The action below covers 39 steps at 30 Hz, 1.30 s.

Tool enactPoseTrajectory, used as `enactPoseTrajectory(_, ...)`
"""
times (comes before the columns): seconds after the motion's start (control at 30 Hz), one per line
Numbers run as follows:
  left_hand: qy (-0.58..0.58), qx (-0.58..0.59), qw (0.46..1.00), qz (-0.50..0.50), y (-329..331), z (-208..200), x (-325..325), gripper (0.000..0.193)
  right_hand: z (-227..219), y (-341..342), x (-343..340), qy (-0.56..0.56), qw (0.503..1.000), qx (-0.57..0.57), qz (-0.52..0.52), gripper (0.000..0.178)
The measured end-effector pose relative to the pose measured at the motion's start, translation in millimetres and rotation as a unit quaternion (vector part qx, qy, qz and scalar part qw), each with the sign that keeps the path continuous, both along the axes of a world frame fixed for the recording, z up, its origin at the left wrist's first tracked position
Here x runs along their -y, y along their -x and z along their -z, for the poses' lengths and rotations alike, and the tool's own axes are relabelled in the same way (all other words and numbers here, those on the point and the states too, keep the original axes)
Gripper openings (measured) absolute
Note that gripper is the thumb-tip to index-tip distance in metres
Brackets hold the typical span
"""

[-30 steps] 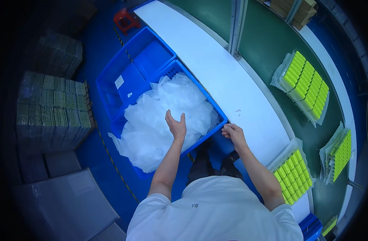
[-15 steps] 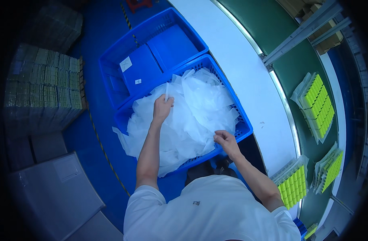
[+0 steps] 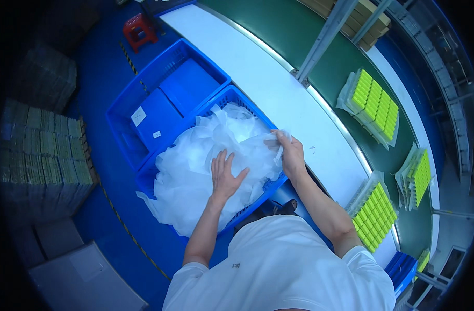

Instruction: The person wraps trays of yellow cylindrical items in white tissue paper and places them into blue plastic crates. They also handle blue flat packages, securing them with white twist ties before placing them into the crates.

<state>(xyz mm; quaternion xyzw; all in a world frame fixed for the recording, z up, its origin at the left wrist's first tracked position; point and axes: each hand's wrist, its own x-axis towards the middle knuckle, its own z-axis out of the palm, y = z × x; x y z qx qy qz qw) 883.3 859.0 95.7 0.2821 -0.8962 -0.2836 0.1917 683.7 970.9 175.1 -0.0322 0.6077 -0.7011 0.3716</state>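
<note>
A heap of thin, whitish translucent plastic bags or sheets (image 3: 195,160) fills a blue slatted crate (image 3: 238,96) in front of me and spills over its near left side. My left hand (image 3: 227,177) lies on the heap with its fingers spread, holding nothing. At the crate's right edge, my right hand (image 3: 292,155) pinches the end of a translucent plastic sheet (image 3: 268,142) between thumb and fingers. The sheet stretches from that pinch back into the heap.
A second blue crate (image 3: 216,72) adjoins the far side, with blue panels inside. To the right run a white tabletop (image 3: 257,88) and a green conveyor belt (image 3: 320,78) bearing bright yellow-green block packs (image 3: 376,102). A red stool (image 3: 139,32) and stacked pallets (image 3: 42,147) stand left.
My left hand has let go of its pinch and opened lower on the heap. My right hand has moved up to the crate's right edge and taken hold of a sheet. The view has shifted.
</note>
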Motion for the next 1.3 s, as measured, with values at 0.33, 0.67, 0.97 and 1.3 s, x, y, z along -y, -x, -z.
enactPoseTrajectory(0.33,0.019,-0.083,0.989,-0.118,-22,-28,8,0.020,-10,48,-167,0.025,0.977,-0.043,0.208,0.040)
enactPoseTrajectory(0.67,0.025,0.070,0.804,0.590,246,-89,-156,0.053,-49,0,-348,0.064,0.944,-0.063,0.317,0.044)
enactPoseTrajectory(0.97,-0.470,0.310,0.630,0.535,267,-108,-340,0.024,-55,-99,-507,-0.086,0.906,-0.074,0.407,0.057)
enactPoseTrajectory(1.3,0.163,0.255,0.728,0.615,399,-78,-501,0.046,49,-40,-727,-0.130,0.895,0.032,0.425,0.018)
